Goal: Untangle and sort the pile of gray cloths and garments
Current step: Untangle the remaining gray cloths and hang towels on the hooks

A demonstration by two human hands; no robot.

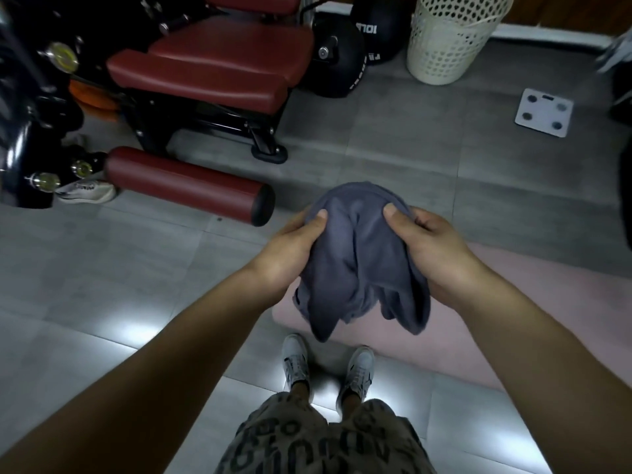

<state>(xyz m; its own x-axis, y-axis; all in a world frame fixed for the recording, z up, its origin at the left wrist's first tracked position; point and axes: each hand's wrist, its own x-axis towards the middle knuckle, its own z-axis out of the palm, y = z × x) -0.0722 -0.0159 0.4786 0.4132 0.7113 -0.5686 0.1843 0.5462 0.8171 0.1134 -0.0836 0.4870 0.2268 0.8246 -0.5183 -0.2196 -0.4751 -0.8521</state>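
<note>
Nearest to me are my own shoes (295,357), standing on the grey floor (102,268) at the near edge of a pink mat (513,302); above that mat, held in the air and touching nothing else, hangs the gray cloth (359,268).

My left hand (287,251) and right hand (437,251) hold it at the same height, one on each side, neither nearer than the other; each thumb presses down on the bunched top, and the fingers (420,218) curl round behind it, so both hands pinch the fabric rather than lie flat on it.

The top edge, rounded and gathered, runs straight across from thumb to thumb; from there the cloth drops away from my fingers toward my feet in several loose folds and flaps, so its long axis hangs downward, crosswise to the line between my hands.

That is what the next move turns on, I judge: the slack lies between the two grips, so drawing the hands apart along that edge should open the bundle; whether it is a towel or a garment I cannot tell yet.

The rest of the pile is not in view.

Beyond the cloth, well apart, lie a red padded roller (184,183) and the red bench (219,63); farther off to the right sit a white scale (543,112) and a pale mesh basket (455,39), perhaps where sorted pieces go.
</note>
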